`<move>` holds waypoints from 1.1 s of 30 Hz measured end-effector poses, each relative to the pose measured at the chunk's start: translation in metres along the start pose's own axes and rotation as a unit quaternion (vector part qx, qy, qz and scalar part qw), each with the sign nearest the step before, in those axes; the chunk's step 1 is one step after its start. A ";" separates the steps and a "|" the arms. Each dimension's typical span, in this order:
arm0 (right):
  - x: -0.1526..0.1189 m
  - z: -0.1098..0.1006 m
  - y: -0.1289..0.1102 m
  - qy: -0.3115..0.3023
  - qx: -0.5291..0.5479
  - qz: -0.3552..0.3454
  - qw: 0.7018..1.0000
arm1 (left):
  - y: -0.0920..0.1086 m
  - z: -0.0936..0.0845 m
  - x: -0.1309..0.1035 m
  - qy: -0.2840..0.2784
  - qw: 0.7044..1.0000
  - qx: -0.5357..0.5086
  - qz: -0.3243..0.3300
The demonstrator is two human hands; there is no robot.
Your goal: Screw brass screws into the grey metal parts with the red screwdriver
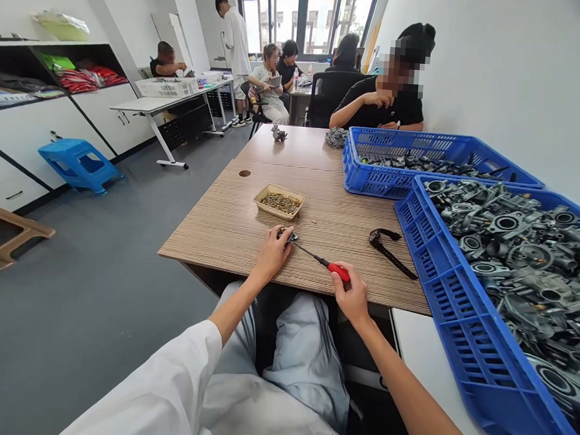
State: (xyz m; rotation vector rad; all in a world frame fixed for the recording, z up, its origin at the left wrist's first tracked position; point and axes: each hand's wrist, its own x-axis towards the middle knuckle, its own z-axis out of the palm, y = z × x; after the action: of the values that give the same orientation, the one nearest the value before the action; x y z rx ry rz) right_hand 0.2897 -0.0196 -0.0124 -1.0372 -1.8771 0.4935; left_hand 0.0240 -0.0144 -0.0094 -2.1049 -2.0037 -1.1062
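Observation:
My left hand (274,251) is closed on a small grey metal part (289,236) at the middle of the wooden table (210,228). The fingers cover much of the part. In my right hand (352,295) is a screwdriver (338,270) with a red and black handle. Its thin shaft points left, and the tip reaches the metal part. Just beyond my left hand sits a beige tray (257,202) full of small brass-coloured pieces. A tiny piece (313,222) lies on the wood to the right of that tray.
A black watch (384,247) lies right of the screwdriver. Blue crates (444,288) of metal parts fill the right side. At the far edge are a metal part (278,134) and a grey tangled heap (335,137). A person (367,103) sits opposite; several others are farther back.

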 end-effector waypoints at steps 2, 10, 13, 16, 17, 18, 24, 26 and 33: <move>0.000 0.000 0.000 -0.003 -0.002 0.002 1.000 | -0.001 0.000 0.000 0.000 1.000 0.000 0.003; -0.002 0.001 0.004 -0.033 -0.005 0.067 0.997 | -0.003 0.001 0.000 0.009 1.000 -0.010 0.010; -0.001 0.001 0.002 -0.042 -0.011 0.069 0.997 | -0.003 0.002 0.000 0.012 1.000 -0.016 0.006; 0.000 0.001 -0.002 -0.044 -0.001 0.054 0.998 | -0.003 0.002 0.000 0.014 1.000 -0.025 -0.001; 0.000 0.001 -0.004 -0.045 0.005 0.052 0.998 | -0.003 0.002 0.000 0.014 0.999 -0.030 -0.004; -0.001 0.001 -0.004 -0.048 0.011 0.050 0.998 | -0.002 0.002 0.000 0.012 0.999 -0.035 -0.006; -0.002 0.000 -0.005 -0.050 0.028 0.041 0.998 | -0.001 0.000 0.001 -0.013 0.999 -0.051 -0.008; -0.001 -0.001 -0.005 -0.051 0.033 0.039 0.997 | 0.000 0.000 0.000 -0.013 0.999 -0.042 -0.009; 0.000 -0.003 -0.005 -0.051 0.024 0.032 0.998 | 0.002 0.000 -0.003 -0.002 1.000 -0.005 -0.013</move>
State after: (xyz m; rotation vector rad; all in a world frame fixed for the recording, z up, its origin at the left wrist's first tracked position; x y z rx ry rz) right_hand 0.2904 -0.0226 -0.0074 -1.0603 -1.9173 0.6355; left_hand 0.0262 -0.0170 -0.0098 -2.0939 -2.0370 -1.1172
